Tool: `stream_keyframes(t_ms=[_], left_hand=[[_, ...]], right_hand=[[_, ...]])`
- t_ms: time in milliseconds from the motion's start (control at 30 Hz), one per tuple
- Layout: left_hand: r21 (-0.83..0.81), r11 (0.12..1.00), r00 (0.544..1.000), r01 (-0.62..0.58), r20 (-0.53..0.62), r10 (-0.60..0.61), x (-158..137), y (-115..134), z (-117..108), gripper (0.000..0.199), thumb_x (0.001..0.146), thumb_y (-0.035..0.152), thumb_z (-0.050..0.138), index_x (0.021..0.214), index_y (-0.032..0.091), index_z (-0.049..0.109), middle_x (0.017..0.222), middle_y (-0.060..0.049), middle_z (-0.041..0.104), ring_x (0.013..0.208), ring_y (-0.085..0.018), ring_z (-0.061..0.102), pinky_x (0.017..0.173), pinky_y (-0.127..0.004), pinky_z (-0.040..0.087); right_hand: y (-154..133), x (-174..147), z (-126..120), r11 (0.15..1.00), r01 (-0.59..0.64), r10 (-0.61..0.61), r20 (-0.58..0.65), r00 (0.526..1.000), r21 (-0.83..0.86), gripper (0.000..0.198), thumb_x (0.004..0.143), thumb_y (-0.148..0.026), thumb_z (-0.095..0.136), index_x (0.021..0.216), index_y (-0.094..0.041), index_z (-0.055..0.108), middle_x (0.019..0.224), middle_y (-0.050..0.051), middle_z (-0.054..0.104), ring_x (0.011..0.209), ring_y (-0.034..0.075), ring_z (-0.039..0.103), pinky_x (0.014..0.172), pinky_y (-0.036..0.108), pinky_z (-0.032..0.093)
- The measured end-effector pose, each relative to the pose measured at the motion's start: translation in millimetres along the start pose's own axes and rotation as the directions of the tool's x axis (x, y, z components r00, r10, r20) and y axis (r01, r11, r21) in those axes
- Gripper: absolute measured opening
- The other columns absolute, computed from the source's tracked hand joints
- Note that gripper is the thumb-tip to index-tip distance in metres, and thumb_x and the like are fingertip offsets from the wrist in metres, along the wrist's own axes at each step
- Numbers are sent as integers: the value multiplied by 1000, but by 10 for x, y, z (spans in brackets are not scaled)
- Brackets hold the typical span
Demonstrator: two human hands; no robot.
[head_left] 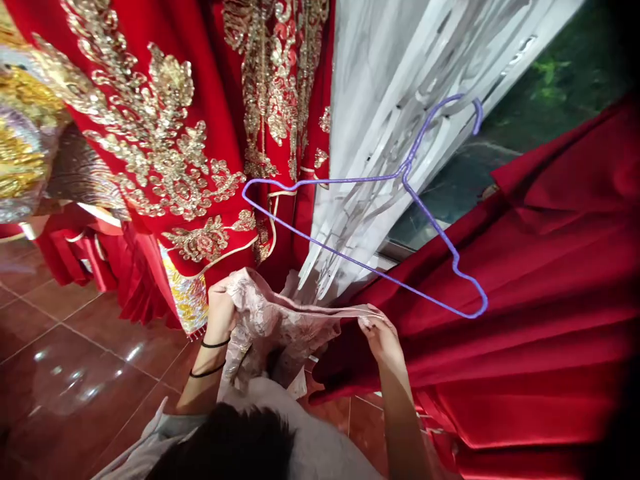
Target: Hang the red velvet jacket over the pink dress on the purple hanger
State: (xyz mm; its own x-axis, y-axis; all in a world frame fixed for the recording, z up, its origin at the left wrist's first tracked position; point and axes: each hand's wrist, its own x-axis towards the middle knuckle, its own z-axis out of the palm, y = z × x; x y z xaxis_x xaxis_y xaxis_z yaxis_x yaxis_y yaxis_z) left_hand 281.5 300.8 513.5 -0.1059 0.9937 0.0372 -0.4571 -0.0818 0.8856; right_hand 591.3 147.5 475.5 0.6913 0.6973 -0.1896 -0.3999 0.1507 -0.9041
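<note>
A pale pink lace garment is stretched between my two hands in front of my body. My left hand is closed around one end of its upper edge, with two dark bands on the wrist. At the opposite end, my right hand pinches the thin top edge, drawing it taut. The lower part of the garment drops toward my lap and is partly hidden by my head. Beyond and above my hands is a bare purple hanger, tilted in front of a white curtain; what its hook rests on is unclear.
Red garments with gold sequin embroidery hang at the left and middle. White sheer fabric runs down beside a dark window pane. Red drapery fills the right side. Reddish floor tiles show at lower left.
</note>
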Motion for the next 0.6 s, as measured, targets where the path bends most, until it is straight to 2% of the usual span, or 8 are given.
stream_keyframes(t_ms=[67,133,200,267,333,400,500,600], left_hand=[[-30,997,998,-66,-24,66,15,58,48,20,53,23,77,67,16,65,66,1,62,62,-12,56,62,-24,47],[-40,979,979,-198,-53,196,116,192,121,18,55,19,76,72,16,68,72,1,65,67,-12,58,66,-23,48],[-3,938,936,-346,-74,345,280,344,214,15,57,18,75,70,16,68,71,2,64,65,-10,55,64,-21,46],[37,887,885,-461,-57,462,466,471,311,12,59,19,75,64,15,66,68,2,62,62,-8,52,61,-20,44],[47,848,848,-528,-14,529,640,554,397,13,61,21,76,63,14,65,67,1,62,62,-9,53,61,-20,45],[33,830,830,-557,14,557,790,609,458,14,63,24,77,67,14,67,69,1,63,65,-10,56,63,-21,47],[33,799,800,-600,30,599,974,698,513,16,66,25,78,70,13,68,70,0,64,70,-12,59,69,-23,50],[21,763,761,-646,102,641,1123,834,587,17,67,23,79,73,12,68,73,0,65,75,-12,61,75,-25,52]], right_hand=[[-60,9,43,998,4,-6,25,1000,68,26,56,-22,80,78,-22,66,73,-3,68,71,13,65,73,29,59],[-166,-21,122,984,-23,13,60,998,179,20,61,-20,75,80,-23,68,79,-3,70,73,10,65,74,25,59],[-280,-78,229,954,-40,12,94,995,297,23,65,-17,68,86,-23,71,91,-1,73,72,7,62,66,18,55],[-358,-144,348,939,12,-52,108,993,345,29,66,-15,63,93,-22,74,106,2,73,63,5,56,55,14,48],[-380,-207,465,940,96,-141,117,983,326,37,66,-15,61,99,-23,75,117,4,71,52,2,45,45,14,39],[-355,-263,570,947,152,-193,125,973,283,43,63,-15,64,103,-26,75,125,3,68,46,1,33,41,15,32],[-283,-334,685,976,156,-179,160,971,150,55,58,-18,69,112,-31,70,136,1,62,45,2,26,39,18,30],[-236,-381,722,986,146,-158,185,970,77,63,56,-25,74,117,-34,66,137,2,61,44,3,22,37,22,27]])
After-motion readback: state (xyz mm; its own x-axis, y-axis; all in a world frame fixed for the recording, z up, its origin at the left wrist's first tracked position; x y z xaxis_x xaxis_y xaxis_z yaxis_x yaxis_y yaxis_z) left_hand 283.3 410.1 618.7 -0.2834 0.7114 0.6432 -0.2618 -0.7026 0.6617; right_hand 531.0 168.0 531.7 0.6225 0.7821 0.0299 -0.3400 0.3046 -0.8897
